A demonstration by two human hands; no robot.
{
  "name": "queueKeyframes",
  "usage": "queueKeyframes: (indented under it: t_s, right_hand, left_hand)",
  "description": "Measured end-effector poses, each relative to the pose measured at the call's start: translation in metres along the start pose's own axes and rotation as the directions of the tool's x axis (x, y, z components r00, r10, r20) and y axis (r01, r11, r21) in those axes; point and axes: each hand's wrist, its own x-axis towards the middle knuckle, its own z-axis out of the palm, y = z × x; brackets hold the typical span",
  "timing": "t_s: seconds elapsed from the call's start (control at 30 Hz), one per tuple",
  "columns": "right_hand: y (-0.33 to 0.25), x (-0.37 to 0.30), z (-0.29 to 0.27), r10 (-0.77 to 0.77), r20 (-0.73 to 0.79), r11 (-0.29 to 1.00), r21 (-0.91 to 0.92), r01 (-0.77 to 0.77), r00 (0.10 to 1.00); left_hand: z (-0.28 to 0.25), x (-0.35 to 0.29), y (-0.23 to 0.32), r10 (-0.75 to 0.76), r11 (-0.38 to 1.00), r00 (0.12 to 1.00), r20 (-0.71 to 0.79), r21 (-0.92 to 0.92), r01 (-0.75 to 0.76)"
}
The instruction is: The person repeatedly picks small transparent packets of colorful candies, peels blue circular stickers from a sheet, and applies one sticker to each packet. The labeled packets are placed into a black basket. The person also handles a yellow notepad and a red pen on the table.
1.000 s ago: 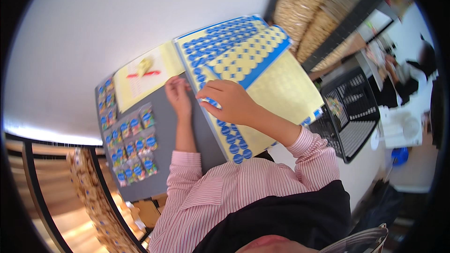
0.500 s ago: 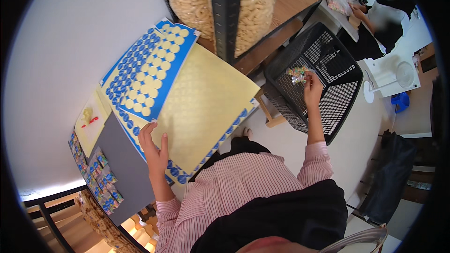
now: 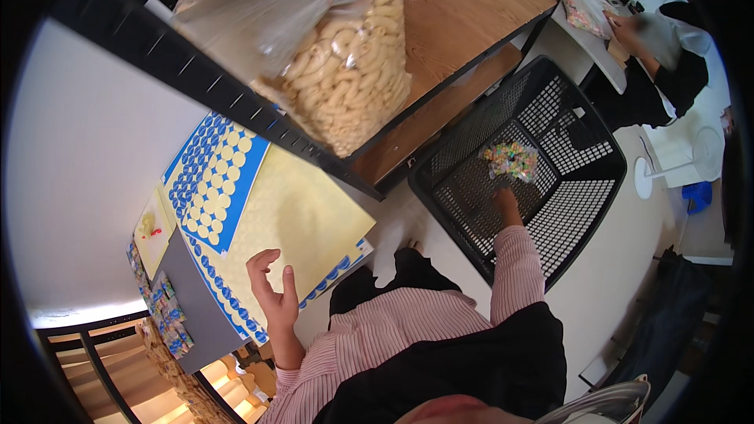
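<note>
My right hand (image 3: 507, 202) reaches down inside a black plastic basket (image 3: 579, 190), its fingers dark and smeared. Just beyond the fingertips are clear packets of small multicoloured pieces (image 3: 512, 162); whether the hand grips one is unclear. My left hand (image 3: 273, 286) is open, with fingers apart and slightly curved and nothing in them. It hovers over the near edge of a stack of pale yellow backing sheets (image 3: 306, 196). On the stack's far left part lies a blue sheet with round yellow spots and blue round stickers (image 3: 217, 180).
A black metal shelf (image 3: 314, 159) holds a large clear bag of curved, pale puffed snacks (image 3: 345, 71). Filled colourful packets (image 3: 169, 314) lie on the grey tabletop (image 3: 208, 306) at left. A co-worker (image 3: 660, 55) handles a bag at the back right.
My right hand has gone from above the basket down into it, where the colourful packets show. The view has shifted, bringing the snack bag closer. My left hand stays open over the sheets.
</note>
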Motion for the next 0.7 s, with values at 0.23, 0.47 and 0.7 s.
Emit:
queueKeyframes:
  t_s: [0.23,0.47,0.7]
  right_hand:
    - [-0.007,0.018,-0.018,-0.079,-0.041,0.996,-0.042,0.077,0.996]
    - [0.006,0.098,0.005,-0.142,-0.177,0.983,-0.145,0.116,0.974]
    - [0.013,0.114,0.019,-0.074,-0.219,0.995,0.042,0.086,0.973]
  left_hand:
    - [0.051,0.028,0.040,0.061,0.994,0.984,0.169,0.080,-0.076]
    - [0.087,0.041,0.042,0.123,0.988,0.975,0.186,0.067,-0.137]
    - [0.111,0.045,0.043,0.181,0.980,0.945,0.274,0.035,-0.198]
